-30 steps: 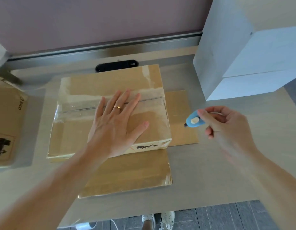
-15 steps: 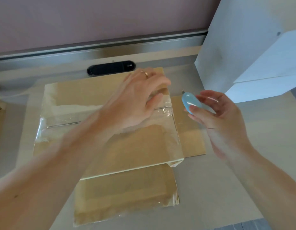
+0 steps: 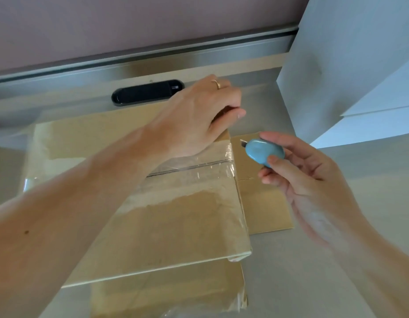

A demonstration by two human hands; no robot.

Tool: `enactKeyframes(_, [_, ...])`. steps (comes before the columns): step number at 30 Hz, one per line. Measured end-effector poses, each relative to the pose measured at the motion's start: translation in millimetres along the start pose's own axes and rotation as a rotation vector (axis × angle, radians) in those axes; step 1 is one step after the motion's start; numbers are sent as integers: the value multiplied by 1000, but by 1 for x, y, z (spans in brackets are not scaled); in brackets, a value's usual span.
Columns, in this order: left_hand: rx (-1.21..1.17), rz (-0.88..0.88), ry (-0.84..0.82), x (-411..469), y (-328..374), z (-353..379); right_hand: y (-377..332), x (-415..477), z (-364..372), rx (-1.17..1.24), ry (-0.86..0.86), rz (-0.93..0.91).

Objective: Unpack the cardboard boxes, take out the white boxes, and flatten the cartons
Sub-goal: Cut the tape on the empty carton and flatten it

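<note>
At centre, one left hand (image 3: 198,118) grips the far corner of one taped brown cardboard carton (image 3: 176,214); one right hand (image 3: 313,184) pinches one blue oval cutter (image 3: 264,151).

One head-worn view, close, looking down at the table (image 3: 313,260)

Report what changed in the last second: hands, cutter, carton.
The left hand left the middle of the carton top and went to its far right corner, which it now grips. The right hand brought the blue cutter nearer the carton's right edge. Unchanged: cutter held, carton taped shut on flattened cardboard.
</note>
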State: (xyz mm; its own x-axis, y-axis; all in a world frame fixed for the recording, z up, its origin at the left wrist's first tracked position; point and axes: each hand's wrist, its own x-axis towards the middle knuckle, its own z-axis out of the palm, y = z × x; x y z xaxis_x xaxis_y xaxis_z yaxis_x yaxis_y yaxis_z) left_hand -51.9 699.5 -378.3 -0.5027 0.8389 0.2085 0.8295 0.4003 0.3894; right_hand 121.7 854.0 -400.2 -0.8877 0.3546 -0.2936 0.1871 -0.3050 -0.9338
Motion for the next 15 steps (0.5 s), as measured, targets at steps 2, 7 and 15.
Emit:
enactKeyframes(2, [19,-1,-6,1,1,0,0,-1,0,15,-14,15])
enactKeyframes(7, [110,19,-54,8,3,-1,2,2,0,-53,-16,48])
enactKeyframes(15, [195,30,-175,20,4,0,7,9,7,-154,112,44])
